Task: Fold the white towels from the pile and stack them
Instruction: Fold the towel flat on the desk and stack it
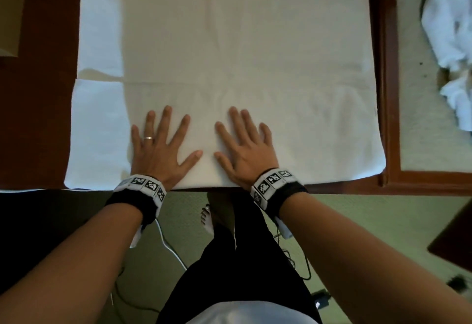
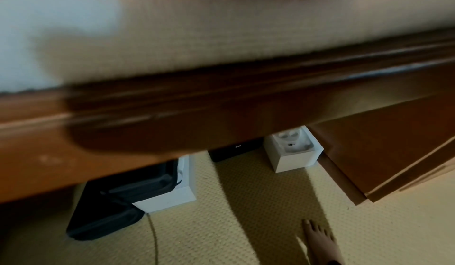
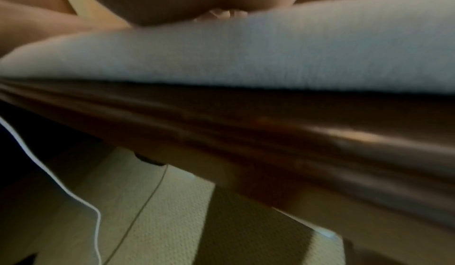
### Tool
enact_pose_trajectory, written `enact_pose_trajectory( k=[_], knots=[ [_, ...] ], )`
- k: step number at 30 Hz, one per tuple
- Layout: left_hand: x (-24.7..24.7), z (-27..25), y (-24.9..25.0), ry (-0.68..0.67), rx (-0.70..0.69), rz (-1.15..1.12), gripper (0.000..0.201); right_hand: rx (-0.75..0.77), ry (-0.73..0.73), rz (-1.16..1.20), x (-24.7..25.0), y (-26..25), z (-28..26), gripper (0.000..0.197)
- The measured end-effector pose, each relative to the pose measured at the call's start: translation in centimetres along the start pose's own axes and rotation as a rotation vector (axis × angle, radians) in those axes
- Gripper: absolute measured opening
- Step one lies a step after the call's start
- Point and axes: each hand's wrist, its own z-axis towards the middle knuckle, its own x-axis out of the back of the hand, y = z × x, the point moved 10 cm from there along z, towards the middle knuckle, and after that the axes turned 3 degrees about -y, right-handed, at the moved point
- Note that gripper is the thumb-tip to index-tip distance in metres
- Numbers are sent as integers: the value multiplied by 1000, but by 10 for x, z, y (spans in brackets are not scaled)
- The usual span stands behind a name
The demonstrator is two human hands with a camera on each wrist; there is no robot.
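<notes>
Nearest, both hands lie flat on the near part of a white towel (image 1: pixel 229 55) spread on the wooden table (image 1: pixel 38 119). The left hand (image 1: pixel 161 150) has its fingers straight and fanned, palm down; the right hand (image 1: pixel 245 147) lies just beside it, also palm down with straight fingers, the thumbs nearly meeting. Neither grips anything; they press on the cloth close to the table's near edge. The wrist views show little more than blurred cloth above the table edge and the carpet below.

The towel covers most of the table. A crease line runs left to right across it just beyond the fingertips, and the near band seems to lie in a second layer, so I judge one fold made, or being smoothed down; I cannot tell how many layers there are. It is far from a compact folded shape, so further folds are left.

Farther off to the right, on a separate pale surface, lies the crumpled pile of towels (image 1: pixel 449 37), well apart from the hands. No finished stack is in view, so most of the task seems to remain.
</notes>
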Motion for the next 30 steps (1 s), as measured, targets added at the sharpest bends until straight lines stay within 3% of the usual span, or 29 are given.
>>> enact_pose_trajectory(
  k=[4,9,12,15,19,22,25,28,30],
  knots=[
    [-5,1,-7,3,12,35,87,-32,-43,-57,-5,49,-7,67],
    [-1,1,-4,11,5,15,88,-463,-28,50,17,202,-53,69],
    [1,2,-1,6,12,7,88,-633,-40,74,24,246,-71,73],
    [8,7,6,18,26,-52,88,-582,37,59,35,216,-54,74],
    [16,16,54,9,-178,-3,83,-182,0,-7,21,103,-18,69],
    [6,17,45,-56,-258,101,75,-172,-53,0,8,88,-16,70],
    [11,18,-36,-56,-153,152,67,-151,-51,-26,12,92,-17,71],
    [27,19,-131,-130,108,122,63,-138,-85,-23,14,95,-15,74],
    [38,18,-157,-206,231,129,65,-147,-102,6,18,95,-12,74]
  ],
)
